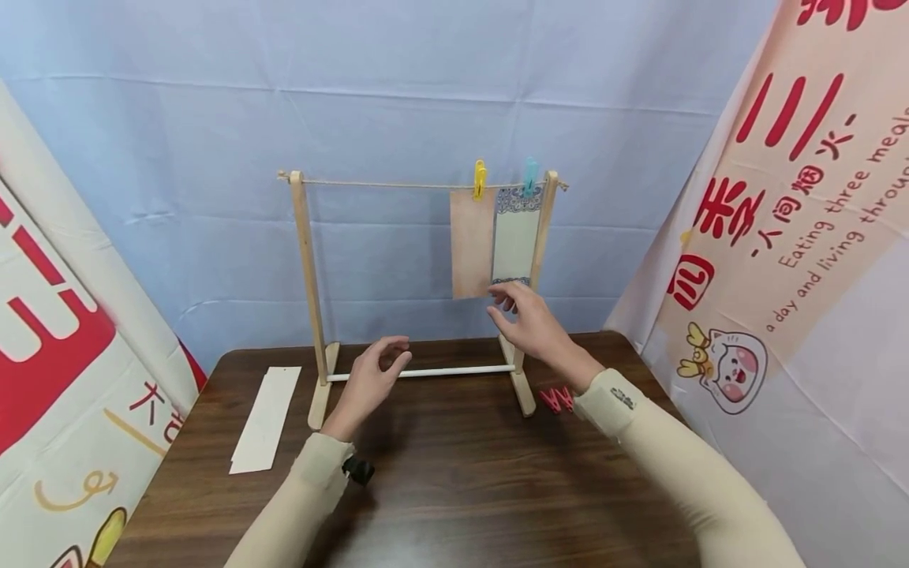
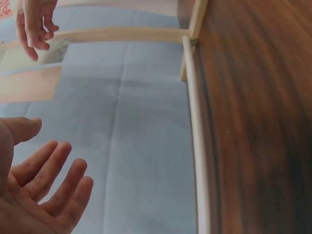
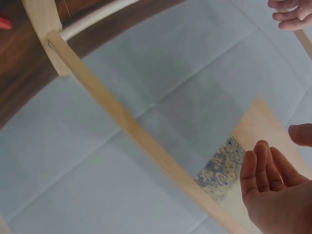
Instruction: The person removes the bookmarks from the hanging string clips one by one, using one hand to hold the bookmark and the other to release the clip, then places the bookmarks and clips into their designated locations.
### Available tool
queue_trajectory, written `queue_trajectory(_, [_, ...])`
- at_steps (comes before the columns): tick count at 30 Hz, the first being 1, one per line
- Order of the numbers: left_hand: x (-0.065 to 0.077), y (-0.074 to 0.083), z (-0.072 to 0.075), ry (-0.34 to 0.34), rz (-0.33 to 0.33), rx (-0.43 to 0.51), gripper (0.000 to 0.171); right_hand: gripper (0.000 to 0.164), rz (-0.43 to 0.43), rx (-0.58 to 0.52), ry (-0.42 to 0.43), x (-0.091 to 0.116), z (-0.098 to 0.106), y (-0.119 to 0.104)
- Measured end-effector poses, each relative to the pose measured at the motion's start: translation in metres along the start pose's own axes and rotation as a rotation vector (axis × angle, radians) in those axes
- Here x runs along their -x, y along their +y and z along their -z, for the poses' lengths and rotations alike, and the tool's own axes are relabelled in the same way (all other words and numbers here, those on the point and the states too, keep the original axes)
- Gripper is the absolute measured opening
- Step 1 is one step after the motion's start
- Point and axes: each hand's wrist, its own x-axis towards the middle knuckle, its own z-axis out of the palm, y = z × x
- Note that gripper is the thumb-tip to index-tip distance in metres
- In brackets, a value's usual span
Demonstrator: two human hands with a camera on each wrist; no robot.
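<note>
A wooden rack (image 1: 305, 260) with a string (image 1: 376, 185) across its top stands at the back of the table. From the string hang a peach paper card (image 1: 472, 244) under a yellow clothespin (image 1: 480, 180) and a pale card with a blue patterned border (image 1: 515, 237) under a light blue clothespin (image 1: 530, 177). My right hand (image 1: 529, 319), its fingers loosely bent and holding nothing, is just in front of the cards' lower edges. Over the rack's white crossbar (image 1: 454, 371), my left hand (image 1: 371, 377) hovers with nothing between thumb and fingers.
White paper strips (image 1: 266, 422) lie stacked on the table's left side. Red clothespins (image 1: 557, 399) lie by the rack's right foot (image 1: 524, 390). Light blue cloth (image 1: 177, 197) hangs behind the brown table (image 1: 454, 489), with printed banners (image 1: 781, 197) at the sides.
</note>
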Motion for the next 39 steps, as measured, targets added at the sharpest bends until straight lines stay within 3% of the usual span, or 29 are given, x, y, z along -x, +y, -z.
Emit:
queue_trajectory(15, [-0.026,0.021,-0.004,0.001,-0.079,0.031,0.033,0.035,0.099,0.004,0.05,-0.028,0.022,-0.018])
queue_trajectory(22, [-0.038,0.028,-0.005,-0.015,-0.103,-0.001,0.034,0.035,0.173,0.035,0.08,-0.04,0.036,-0.027])
queue_trajectory(33, [-0.058,0.039,-0.011,-0.02,-0.126,-0.008,0.034,0.033,0.278,0.002,0.205,-0.066,0.056,-0.038])
queue_trajectory(39, [-0.069,0.042,-0.015,-0.024,-0.095,0.018,0.031,0.034,0.315,0.003,0.268,-0.078,0.065,-0.044])
